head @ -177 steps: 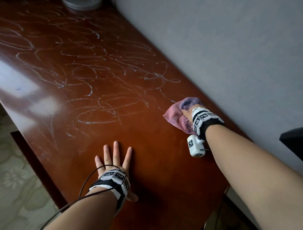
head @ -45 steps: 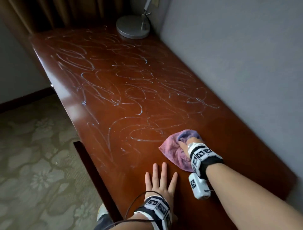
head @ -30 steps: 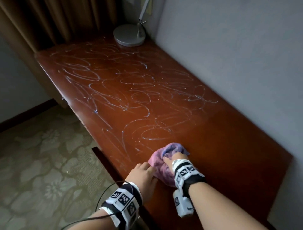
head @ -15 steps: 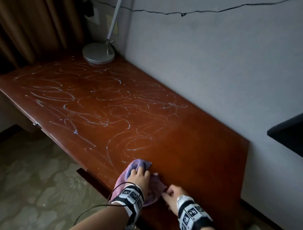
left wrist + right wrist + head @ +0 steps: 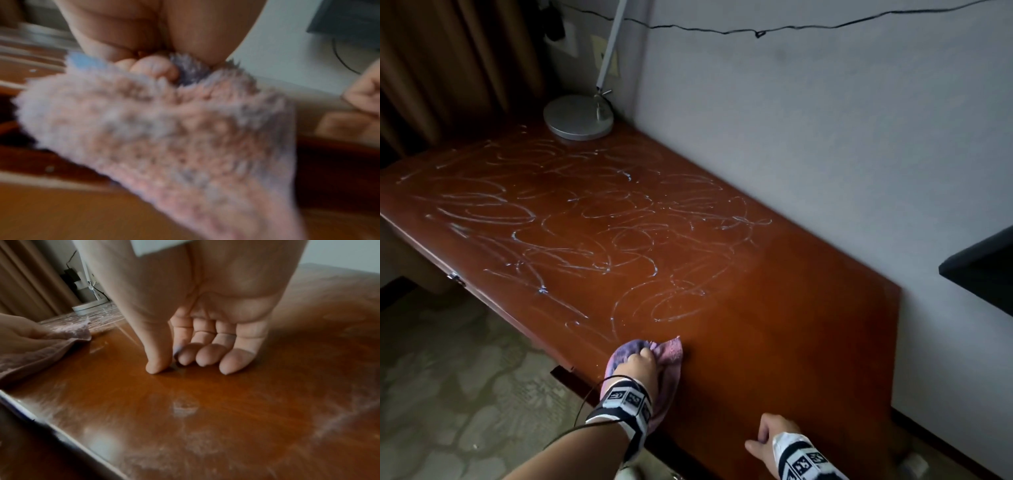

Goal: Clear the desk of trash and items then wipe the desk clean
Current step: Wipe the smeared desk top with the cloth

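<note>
At the far end I see a silver desk lamp with a round flat base (image 5: 578,117) and a thin slanted metal stem, standing close to the pale grey wall (image 5: 825,137). Brown pleated curtains (image 5: 448,68) hang to its left. A thin black cable (image 5: 756,32) runs across the wall. Below me lies a beige floral-patterned carpet (image 5: 465,394). A dark flat-edged object (image 5: 983,270) juts in at the right.

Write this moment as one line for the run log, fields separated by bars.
phase: wiping | left hand: grips pink fluffy cloth | right hand: fingertips on brown wooden desk | white swirl marks: remain
</note>
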Motion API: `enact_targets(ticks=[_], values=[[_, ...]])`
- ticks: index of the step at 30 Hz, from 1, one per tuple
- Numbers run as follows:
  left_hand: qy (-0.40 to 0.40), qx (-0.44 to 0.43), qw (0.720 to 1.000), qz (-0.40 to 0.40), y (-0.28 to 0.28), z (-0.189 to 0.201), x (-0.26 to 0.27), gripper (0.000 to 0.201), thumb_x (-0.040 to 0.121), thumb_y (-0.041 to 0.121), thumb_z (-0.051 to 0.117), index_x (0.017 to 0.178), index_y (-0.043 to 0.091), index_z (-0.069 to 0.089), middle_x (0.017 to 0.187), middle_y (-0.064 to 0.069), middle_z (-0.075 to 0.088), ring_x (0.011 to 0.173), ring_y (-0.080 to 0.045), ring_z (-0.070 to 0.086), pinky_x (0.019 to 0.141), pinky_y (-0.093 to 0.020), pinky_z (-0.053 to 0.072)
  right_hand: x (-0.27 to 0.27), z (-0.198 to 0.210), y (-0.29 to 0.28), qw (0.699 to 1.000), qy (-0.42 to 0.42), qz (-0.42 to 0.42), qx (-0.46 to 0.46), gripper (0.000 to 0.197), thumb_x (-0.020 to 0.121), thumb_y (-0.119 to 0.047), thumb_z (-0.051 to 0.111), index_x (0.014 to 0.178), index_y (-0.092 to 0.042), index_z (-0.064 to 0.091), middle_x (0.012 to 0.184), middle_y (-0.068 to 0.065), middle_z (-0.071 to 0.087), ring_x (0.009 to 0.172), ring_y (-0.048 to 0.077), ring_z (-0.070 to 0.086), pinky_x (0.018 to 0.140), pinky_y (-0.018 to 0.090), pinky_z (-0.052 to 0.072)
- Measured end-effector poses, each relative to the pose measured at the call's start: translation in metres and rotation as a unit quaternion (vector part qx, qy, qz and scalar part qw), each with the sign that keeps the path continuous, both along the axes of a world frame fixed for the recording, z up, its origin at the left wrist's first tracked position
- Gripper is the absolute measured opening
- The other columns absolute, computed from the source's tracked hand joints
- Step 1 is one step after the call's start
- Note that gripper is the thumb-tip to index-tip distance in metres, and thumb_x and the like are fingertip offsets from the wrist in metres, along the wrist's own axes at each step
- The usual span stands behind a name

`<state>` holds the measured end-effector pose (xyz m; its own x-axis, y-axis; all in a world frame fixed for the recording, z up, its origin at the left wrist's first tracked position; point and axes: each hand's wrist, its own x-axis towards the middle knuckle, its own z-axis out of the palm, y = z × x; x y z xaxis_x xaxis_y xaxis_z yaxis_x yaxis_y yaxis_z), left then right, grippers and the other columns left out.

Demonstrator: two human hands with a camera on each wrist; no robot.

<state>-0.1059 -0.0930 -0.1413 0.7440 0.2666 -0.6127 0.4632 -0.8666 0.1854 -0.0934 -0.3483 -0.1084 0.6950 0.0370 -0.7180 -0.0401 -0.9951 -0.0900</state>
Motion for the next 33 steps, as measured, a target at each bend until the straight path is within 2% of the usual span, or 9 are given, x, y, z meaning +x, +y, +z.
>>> enact_targets(ticks=[6, 9, 12, 14, 17, 22, 27, 30, 33], values=[[-0.054, 0.005, 0.998, -0.025, -0.012, 0.001, 0.025, 0.041, 0.098, 0.036, 0.032, 0.131, 0.013, 0.04, 0.131, -0.01, 0.053, 0.119, -0.028, 0.056, 0.1, -0.036, 0.044, 0.0, -0.001, 0.0, 1.0, -0.003, 0.006, -0.016, 0.029, 0.079, -0.047, 0.069, 0.072, -0.029, 0.048, 0.082, -0.015, 0.056, 0.074, -0.002, 0.053, 0.057, 0.012, 0.036], [-0.029, -0.001, 0.998, -0.052, -0.009, -0.004, 0.008, 0.04, 0.097, 0.033, 0.038, 0.131, 0.014, 0.039, 0.132, -0.01, 0.05, 0.122, -0.03, 0.053, 0.1, -0.037, 0.04, -0.002, -0.001, 0.001, 1.0, -0.005, 0.006, -0.025, 0.029, 0.08, -0.048, 0.068, 0.072, -0.028, 0.048, 0.086, -0.013, 0.058, 0.073, 0.001, 0.053, 0.056, 0.014, 0.038], [-0.035, 0.008, 0.994, -0.108, -0.002, -0.019, -0.021, 0.044, 0.094, 0.04, 0.04, 0.132, 0.017, 0.04, 0.132, -0.007, 0.049, 0.12, -0.029, 0.053, 0.1, -0.038, 0.041, -0.002, 0.0, 0.002, 1.0, -0.003, 0.005, -0.027, 0.029, 0.079, -0.048, 0.067, 0.072, -0.027, 0.048, 0.085, -0.011, 0.059, 0.072, 0.002, 0.053, 0.059, 0.015, 0.042], [-0.042, 0.013, 0.991, -0.128, 0.0, -0.02, -0.027, 0.048, 0.094, 0.04, 0.037, 0.137, 0.018, 0.036, 0.133, -0.006, 0.048, 0.121, -0.029, 0.052, 0.101, -0.038, 0.041, -0.002, -0.001, 0.001, 1.0, 0.001, 0.012, -0.027, 0.028, 0.079, -0.048, 0.066, 0.072, -0.029, 0.047, 0.085, -0.011, 0.057, 0.071, 0.001, 0.051, 0.056, 0.015, 0.038], [-0.03, 0.008, 0.993, -0.111, -0.008, -0.008, -0.017, 0.05, 0.096, 0.039, 0.036, 0.139, 0.014, 0.03, 0.136, -0.01, 0.044, 0.126, -0.03, 0.047, 0.102, -0.039, 0.038, -0.001, -0.004, 0.0, 1.0, -0.001, 0.021, -0.023, 0.029, 0.08, -0.049, 0.066, 0.072, -0.03, 0.045, 0.085, -0.013, 0.055, 0.07, -0.001, 0.049, 0.056, 0.014, 0.034], [-0.027, -0.005, 0.995, -0.101, -0.026, 0.004, 0.016, 0.044, 0.094, 0.027, 0.043, 0.133, 0.01, 0.035, 0.134, -0.013, 0.047, 0.124, -0.031, 0.05, 0.1, -0.037, 0.04, -0.003, -0.006, -0.001, 1.0, 0.0, 0.018, -0.024, 0.029, 0.082, -0.047, 0.066, 0.072, -0.03, 0.045, 0.081, -0.013, 0.054, 0.07, 0.0, 0.049, 0.055, 0.014, 0.035], [-0.003, -0.006, 0.988, -0.154, -0.022, -0.016, -0.023, 0.048, 0.093, 0.044, 0.034, 0.135, 0.023, 0.038, 0.132, -0.006, 0.048, 0.119, -0.03, 0.051, 0.098, -0.038, 0.042, -0.008, -0.001, -0.002, 1.0, -0.015, 0.01, -0.012, 0.03, 0.084, -0.045, 0.064, 0.07, -0.03, 0.042, 0.081, -0.013, 0.049, 0.068, 0.001, 0.046, 0.054, 0.015, 0.033], [-0.008, -0.012, 0.994, -0.112, -0.017, -0.012, -0.022, 0.049, 0.094, 0.048, 0.035, 0.134, 0.02, 0.035, 0.133, -0.008, 0.049, 0.122, -0.03, 0.051, 0.099, -0.039, 0.042, -0.008, 0.001, -0.002, 1.0, -0.017, 0.01, -0.006, 0.031, 0.085, -0.043, 0.065, 0.069, -0.03, 0.041, 0.079, -0.013, 0.048, 0.068, 0.002, 0.046, 0.053, 0.015, 0.032], [-0.043, -0.003, 0.995, -0.092, -0.023, 0.006, 0.013, 0.052, 0.097, 0.048, 0.032, 0.137, 0.014, 0.034, 0.137, -0.012, 0.047, 0.125, -0.03, 0.049, 0.101, -0.037, 0.039, -0.008, 0.0, -0.003, 1.0, -0.016, 0.008, -0.011, 0.033, 0.087, -0.042, 0.064, 0.069, -0.029, 0.039, 0.077, -0.013, 0.047, 0.071, 0.005, 0.047, 0.052, 0.016, 0.032]])
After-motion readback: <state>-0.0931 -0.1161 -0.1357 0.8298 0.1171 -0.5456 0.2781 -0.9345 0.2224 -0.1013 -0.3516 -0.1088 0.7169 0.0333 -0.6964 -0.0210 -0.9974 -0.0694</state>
